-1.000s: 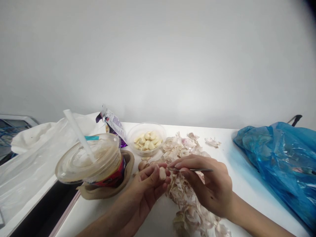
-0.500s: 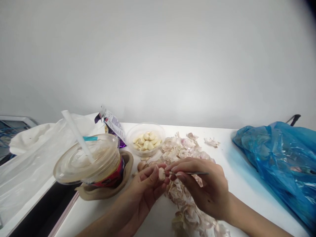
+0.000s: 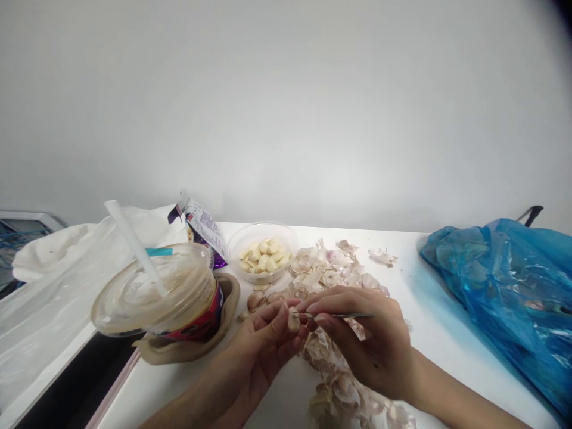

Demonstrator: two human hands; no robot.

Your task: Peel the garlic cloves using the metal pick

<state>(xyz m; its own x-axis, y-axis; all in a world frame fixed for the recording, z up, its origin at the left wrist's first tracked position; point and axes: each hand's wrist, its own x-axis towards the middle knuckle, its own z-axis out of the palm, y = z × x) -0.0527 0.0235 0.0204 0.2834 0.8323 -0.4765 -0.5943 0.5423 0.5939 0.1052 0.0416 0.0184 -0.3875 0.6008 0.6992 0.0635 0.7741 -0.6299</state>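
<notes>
My left hand (image 3: 268,339) is closed, with a pale garlic clove (image 3: 294,320) pinched at its fingertips. In my right hand (image 3: 373,339) is a slim pointed metal tool (image 3: 353,315), held much like a pen; whether it is tweezers or a small blade I cannot tell. Its tip touches the clove's right side. Beneath and beyond both hands spreads a heap of papery garlic skins (image 3: 330,271). A clear plastic bowl (image 3: 232,241) behind my left hand holds several peeled cloves (image 3: 268,253). Some brownish unpeeled cloves (image 3: 255,301) lie just in front of the bowl.
To the left, a lidded drink cup (image 3: 196,310) with a white straw (image 3: 134,241) sits in a cardboard carrier (image 3: 230,304). Behind it stands an opened purple packet (image 3: 206,235). Clear plastic sheeting (image 3: 49,322) covers the far left. A blue plastic bag (image 3: 504,286) lies at right.
Both hands stay close together, with the clove and tool shifted only slightly. The clove appears turned a little against the tool's tip. The camera view has moved slightly.
</notes>
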